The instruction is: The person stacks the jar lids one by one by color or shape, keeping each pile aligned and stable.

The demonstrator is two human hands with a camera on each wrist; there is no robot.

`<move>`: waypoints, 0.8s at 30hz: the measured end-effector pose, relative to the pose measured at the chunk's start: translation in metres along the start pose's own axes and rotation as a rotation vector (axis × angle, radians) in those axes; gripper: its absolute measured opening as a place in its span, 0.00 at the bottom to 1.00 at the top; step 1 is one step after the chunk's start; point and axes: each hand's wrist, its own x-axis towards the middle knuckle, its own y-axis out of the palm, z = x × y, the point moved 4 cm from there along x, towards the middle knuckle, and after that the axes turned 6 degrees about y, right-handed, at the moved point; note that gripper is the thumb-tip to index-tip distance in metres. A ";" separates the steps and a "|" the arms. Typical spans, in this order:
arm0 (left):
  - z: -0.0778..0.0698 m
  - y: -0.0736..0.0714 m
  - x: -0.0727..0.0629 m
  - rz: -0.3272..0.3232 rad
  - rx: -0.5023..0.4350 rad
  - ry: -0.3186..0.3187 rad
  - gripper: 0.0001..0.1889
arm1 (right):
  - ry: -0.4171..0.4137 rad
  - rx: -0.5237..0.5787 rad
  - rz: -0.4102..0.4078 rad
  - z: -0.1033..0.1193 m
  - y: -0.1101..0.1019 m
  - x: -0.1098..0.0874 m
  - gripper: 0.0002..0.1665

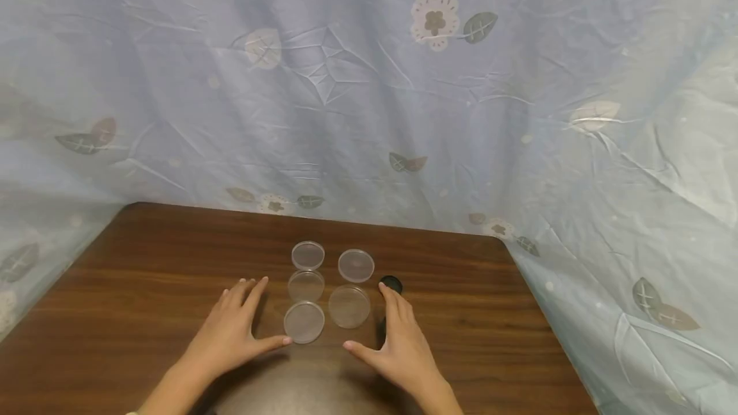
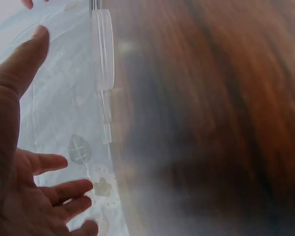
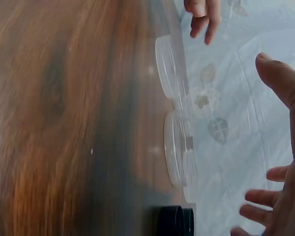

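Note:
Several clear, shallow petri dishes lie on the brown table, three in a left column and two in a right one. My left hand (image 1: 227, 332) is left of the near-left dish (image 1: 303, 323), fingers spread, its thumb tip right at that dish's rim. To the right of the near-right dish (image 1: 349, 307), my right hand (image 1: 403, 344) is held with thumb and fingers apart. Its fingertips overlap a black round object (image 1: 393, 283) in the head view. In the right wrist view, black cylinder-like pieces (image 3: 170, 222) stand low at the edge. Neither hand holds anything.
The wood-grain table (image 1: 144, 261) has rounded far corners. A pale blue curtain (image 1: 346, 114) with leaf and flower prints hangs behind it and along both sides. Farther back are the middle-left dish (image 1: 306, 285), the far-left dish (image 1: 308, 255) and the far-right dish (image 1: 356, 265).

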 end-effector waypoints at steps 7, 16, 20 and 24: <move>-0.001 0.003 -0.002 0.115 -0.135 -0.006 0.64 | -0.018 0.255 0.223 0.011 0.021 -0.001 0.57; -0.002 0.005 0.002 0.085 -0.228 0.104 0.47 | -0.113 0.296 0.268 0.026 0.042 0.003 0.48; -0.003 0.008 0.007 0.077 -0.230 0.122 0.41 | -0.129 0.303 0.266 0.032 0.049 0.006 0.44; -0.006 0.010 0.012 0.085 -0.237 0.163 0.37 | -0.137 0.311 0.254 0.040 0.055 0.010 0.41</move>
